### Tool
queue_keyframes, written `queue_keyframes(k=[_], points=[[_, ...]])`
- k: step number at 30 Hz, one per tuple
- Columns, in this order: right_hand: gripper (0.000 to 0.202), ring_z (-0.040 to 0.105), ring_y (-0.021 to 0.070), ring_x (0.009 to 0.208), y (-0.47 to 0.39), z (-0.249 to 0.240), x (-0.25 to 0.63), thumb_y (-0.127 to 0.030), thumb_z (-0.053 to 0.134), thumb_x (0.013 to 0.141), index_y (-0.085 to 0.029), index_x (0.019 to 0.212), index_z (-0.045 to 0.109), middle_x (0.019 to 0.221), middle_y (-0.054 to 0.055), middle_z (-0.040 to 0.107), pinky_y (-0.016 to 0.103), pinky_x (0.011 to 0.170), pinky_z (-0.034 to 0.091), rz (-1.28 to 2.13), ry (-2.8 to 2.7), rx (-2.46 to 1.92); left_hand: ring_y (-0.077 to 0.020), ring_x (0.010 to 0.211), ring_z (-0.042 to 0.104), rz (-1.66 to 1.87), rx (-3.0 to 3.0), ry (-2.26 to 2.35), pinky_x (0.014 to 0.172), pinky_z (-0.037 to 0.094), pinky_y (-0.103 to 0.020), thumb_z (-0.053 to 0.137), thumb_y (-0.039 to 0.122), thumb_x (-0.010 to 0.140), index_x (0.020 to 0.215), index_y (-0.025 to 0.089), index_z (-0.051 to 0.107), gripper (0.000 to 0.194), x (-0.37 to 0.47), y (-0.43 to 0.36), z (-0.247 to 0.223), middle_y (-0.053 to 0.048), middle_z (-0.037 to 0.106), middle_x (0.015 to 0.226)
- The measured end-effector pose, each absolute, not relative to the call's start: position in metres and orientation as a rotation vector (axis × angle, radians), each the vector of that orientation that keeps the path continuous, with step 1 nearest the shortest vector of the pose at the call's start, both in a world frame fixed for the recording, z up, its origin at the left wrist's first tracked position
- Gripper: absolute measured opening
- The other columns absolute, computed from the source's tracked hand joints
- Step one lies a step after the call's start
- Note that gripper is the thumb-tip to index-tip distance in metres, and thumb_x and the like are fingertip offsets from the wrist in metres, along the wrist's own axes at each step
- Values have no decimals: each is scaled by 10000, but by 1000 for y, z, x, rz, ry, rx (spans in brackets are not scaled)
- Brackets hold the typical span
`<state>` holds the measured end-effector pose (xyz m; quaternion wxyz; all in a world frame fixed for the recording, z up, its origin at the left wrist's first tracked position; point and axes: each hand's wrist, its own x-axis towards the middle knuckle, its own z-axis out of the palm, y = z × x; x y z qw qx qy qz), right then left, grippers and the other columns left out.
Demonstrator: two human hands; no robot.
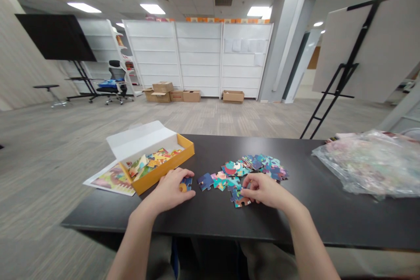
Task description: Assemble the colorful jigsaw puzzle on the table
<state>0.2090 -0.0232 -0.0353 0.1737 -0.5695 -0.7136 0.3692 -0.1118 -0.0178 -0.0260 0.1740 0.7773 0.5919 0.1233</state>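
Observation:
My left hand (172, 187) rests on the black table beside the yellow box, its thumb and fingers curved around a blue and orange puzzle piece (185, 184). My right hand (262, 189) is closed in a pinch at the right edge of a few teal and brown puzzle pieces (240, 201); its fingers partly hide what they grip. A dark blue puzzle piece (205, 181) lies between the hands. Behind my right hand spreads a loose pile of blue, teal and purple puzzle pieces (259, 162), some of them overlapping.
The yellow box (164, 171), its white lid flap (141, 138) raised, holds several colourful pieces. Partly under it lies a printed picture sheet (113, 178). A crumpled clear plastic bag (370, 162) covers the table's right side. Cardboard boxes (162, 92) stand on the floor beyond.

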Motion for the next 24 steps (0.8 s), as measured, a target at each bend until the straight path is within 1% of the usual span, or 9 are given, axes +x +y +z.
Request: queue_keyframes(k=[3, 5, 10, 14, 21, 24], points=[[141, 590, 130, 491, -23, -35, 210, -323, 663, 804, -194, 812, 606, 599, 7, 694, 216, 481, 385, 1027, -2042, -1621, -307, 1194, 568, 381, 2196, 1685, 1042, 426, -445, 721, 492, 729, 1199, 229, 652, 542, -104, -18, -27, -81, 637, 1261], [136, 588, 128, 492, -24, -35, 209, -321, 662, 807, -195, 811, 610, 601, 4, 695, 215, 482, 379, 1012, -2053, -1625, -307, 1176, 573, 402, 2227, 1682, 1028, 431, -446, 730, 500, 737, 1176, 227, 672, 520, -98, -18, -28, -80, 645, 1238], [127, 582, 125, 505, -25, -35, 207, -317, 663, 816, -194, 816, 635, 609, -1, 694, 218, 488, 351, 927, -2079, -1641, -267, 1069, 606, 454, 2302, 1622, 967, 465, -383, 717, 451, 797, 1126, 230, 712, 397, -87, -12, -35, -73, 667, 1143], [142, 587, 129, 541, -26, -32, 201, -335, 663, 832, -194, 813, 660, 628, -1, 697, 224, 508, 340, 848, -2119, -1642, -257, 1079, 607, 471, 2323, 1677, 960, 468, -359, 662, 403, 866, 1167, 227, 696, 351, -86, -6, -40, -83, 664, 1157], [109, 602, 143, 607, -29, -31, 168, -320, 657, 855, -214, 878, 673, 653, -15, 690, 242, 559, 312, 561, -2170, -1621, -288, 1103, 589, 379, 2360, 1979, 928, 471, -409, 559, 390, 948, 1209, 200, 653, 336, -72, -7, -42, -112, 645, 1196], [117, 620, 153, 647, -28, -29, 163, -326, 636, 872, -228, 923, 673, 689, -11, 705, 243, 581, 331, 549, -2164, -1579, -282, 1114, 577, 449, 2389, 1966, 948, 459, -412, 532, 357, 965, 1206, 208, 639, 303, -63, -9, -38, -103, 634, 1219]])
